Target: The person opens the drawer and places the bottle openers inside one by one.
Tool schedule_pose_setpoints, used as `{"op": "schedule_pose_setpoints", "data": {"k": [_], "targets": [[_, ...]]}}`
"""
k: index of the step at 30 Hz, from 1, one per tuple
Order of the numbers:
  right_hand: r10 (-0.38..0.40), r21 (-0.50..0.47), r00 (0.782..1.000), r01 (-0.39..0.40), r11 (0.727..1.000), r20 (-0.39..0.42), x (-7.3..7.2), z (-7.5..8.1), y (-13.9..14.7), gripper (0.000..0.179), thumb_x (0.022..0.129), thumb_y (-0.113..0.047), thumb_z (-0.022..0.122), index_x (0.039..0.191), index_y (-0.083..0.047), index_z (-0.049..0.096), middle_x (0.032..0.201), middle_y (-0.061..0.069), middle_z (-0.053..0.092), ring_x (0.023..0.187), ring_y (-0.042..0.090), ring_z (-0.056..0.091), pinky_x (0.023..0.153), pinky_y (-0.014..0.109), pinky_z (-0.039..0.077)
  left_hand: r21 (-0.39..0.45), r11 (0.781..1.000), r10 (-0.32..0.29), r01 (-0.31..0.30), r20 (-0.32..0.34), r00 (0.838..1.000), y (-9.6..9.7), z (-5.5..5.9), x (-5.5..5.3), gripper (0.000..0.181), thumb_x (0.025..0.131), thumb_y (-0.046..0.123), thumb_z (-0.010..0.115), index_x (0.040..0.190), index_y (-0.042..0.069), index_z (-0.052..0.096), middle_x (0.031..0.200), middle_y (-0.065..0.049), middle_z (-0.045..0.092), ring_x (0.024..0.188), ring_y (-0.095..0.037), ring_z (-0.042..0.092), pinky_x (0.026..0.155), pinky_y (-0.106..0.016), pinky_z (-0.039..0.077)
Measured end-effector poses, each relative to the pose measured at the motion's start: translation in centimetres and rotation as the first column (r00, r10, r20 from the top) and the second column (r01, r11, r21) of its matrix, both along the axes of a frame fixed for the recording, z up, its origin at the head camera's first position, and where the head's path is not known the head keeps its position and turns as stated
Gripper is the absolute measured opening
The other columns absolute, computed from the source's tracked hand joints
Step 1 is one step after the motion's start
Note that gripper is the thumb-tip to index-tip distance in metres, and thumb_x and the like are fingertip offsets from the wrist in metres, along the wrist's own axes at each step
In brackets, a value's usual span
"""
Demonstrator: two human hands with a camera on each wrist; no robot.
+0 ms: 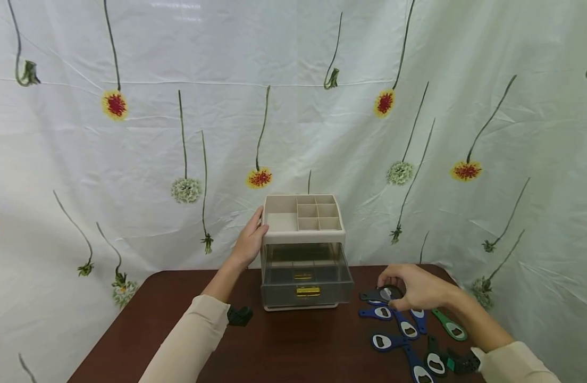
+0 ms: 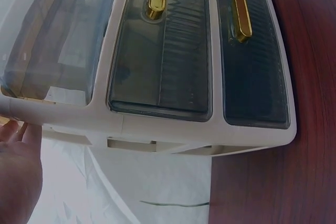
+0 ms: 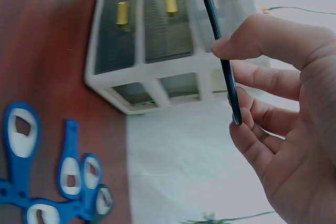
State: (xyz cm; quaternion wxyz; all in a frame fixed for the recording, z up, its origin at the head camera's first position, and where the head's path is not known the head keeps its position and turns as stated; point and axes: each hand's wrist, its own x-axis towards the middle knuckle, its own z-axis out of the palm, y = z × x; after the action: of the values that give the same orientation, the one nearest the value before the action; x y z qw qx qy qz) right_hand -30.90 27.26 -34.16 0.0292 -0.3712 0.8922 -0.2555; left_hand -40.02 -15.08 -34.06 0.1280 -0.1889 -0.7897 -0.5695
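Observation:
A cream desktop organizer [image 1: 303,238] stands at the back of the table, its top clear drawer [image 1: 298,292] pulled out toward me. My left hand [image 1: 249,242] rests against the organizer's upper left side; in the left wrist view its fingertips touch the cream frame [image 2: 68,116]. My right hand [image 1: 420,286] pinches a black bottle opener [image 3: 214,17] between thumb and fingers, seen edge-on in the right wrist view. In the head view that hand hovers over a spread of bottle openers, several blue [image 1: 377,313] and a green one [image 1: 450,325].
Gold handles [image 2: 241,18] mark the lower drawers. Divided compartments [image 1: 317,213] form the organizer's top. A dark green opener [image 1: 435,361] lies near the right wrist. Behind the brown table [image 1: 293,346] hangs a flower-printed white cloth [image 1: 293,127].

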Motion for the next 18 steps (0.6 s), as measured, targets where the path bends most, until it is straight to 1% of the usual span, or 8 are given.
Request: {"op": "schedule_pose_setpoints", "data": {"k": [3,6,8,10,13,18], "targets": [[0.017,-0.019,1.000,-0.017,1.000,-0.001,-0.4,1.7,-0.1,0.030,0.088,-0.016,0.080,0.115,-0.010,0.069,0.097,0.001,0.061,0.081,0.018,0.053,0.070,0.036,0.048,-0.008,1.000,0.012,-0.012,-0.015,1.000,0.0,-0.2,0.1,0.061,0.112,0.013,0.037,0.166,0.004,0.011,0.171,-0.014,0.012,0.153,-0.036,0.019,0.122,-0.051,0.019],[0.056,-0.039,0.998,-0.057,0.998,-0.018,-1.0,3.1,-0.4,0.026,0.089,-0.013,0.079,0.112,-0.009,0.069,0.093,0.003,0.060,0.077,0.017,0.053,0.069,0.037,0.049,-0.005,1.000,0.022,-0.022,-0.019,1.000,0.0,-0.2,0.3,0.061,0.111,0.014,0.037,0.166,0.004,0.011,0.171,-0.015,0.013,0.153,-0.036,0.019,0.122,-0.052,0.020],[0.070,-0.037,0.997,-0.072,0.997,-0.039,-1.4,3.9,-0.9,0.025,0.089,-0.013,0.079,0.111,-0.009,0.069,0.094,0.003,0.061,0.078,0.018,0.054,0.072,0.039,0.050,-0.001,1.000,0.025,-0.025,-0.017,1.000,0.1,-0.2,0.3,0.061,0.112,0.013,0.036,0.166,0.004,0.011,0.171,-0.014,0.012,0.154,-0.036,0.018,0.122,-0.051,0.019],[0.079,-0.026,0.994,-0.081,0.996,-0.074,-1.8,4.7,-1.6,0.025,0.088,-0.014,0.079,0.111,-0.010,0.070,0.097,0.002,0.062,0.084,0.021,0.055,0.077,0.042,0.052,0.001,1.000,0.020,-0.020,-0.025,0.999,0.1,-0.2,0.3,0.061,0.111,0.012,0.036,0.166,0.002,0.011,0.171,-0.015,0.012,0.154,-0.036,0.018,0.122,-0.050,0.018],[0.077,0.003,0.991,-0.077,0.997,-0.112,-2.4,5.8,-3.0,0.026,0.087,-0.016,0.080,0.111,-0.011,0.071,0.100,0.001,0.064,0.088,0.021,0.056,0.083,0.044,0.052,0.009,1.000,0.008,-0.008,-0.037,0.999,0.1,-0.2,0.4,0.061,0.111,0.011,0.035,0.165,0.001,0.010,0.171,-0.016,0.010,0.154,-0.035,0.015,0.123,-0.049,0.015],[0.086,0.052,0.991,-0.081,0.995,-0.105,-3.3,7.3,-6.2,0.030,0.087,-0.020,0.079,0.115,-0.013,0.071,0.102,-0.001,0.064,0.090,0.022,0.056,0.084,0.045,0.050,0.008,1.000,0.003,-0.003,-0.036,0.999,0.3,-0.3,0.3,0.060,0.112,0.012,0.034,0.166,0.002,0.009,0.171,-0.015,0.010,0.154,-0.035,0.015,0.123,-0.049,0.014]]}}
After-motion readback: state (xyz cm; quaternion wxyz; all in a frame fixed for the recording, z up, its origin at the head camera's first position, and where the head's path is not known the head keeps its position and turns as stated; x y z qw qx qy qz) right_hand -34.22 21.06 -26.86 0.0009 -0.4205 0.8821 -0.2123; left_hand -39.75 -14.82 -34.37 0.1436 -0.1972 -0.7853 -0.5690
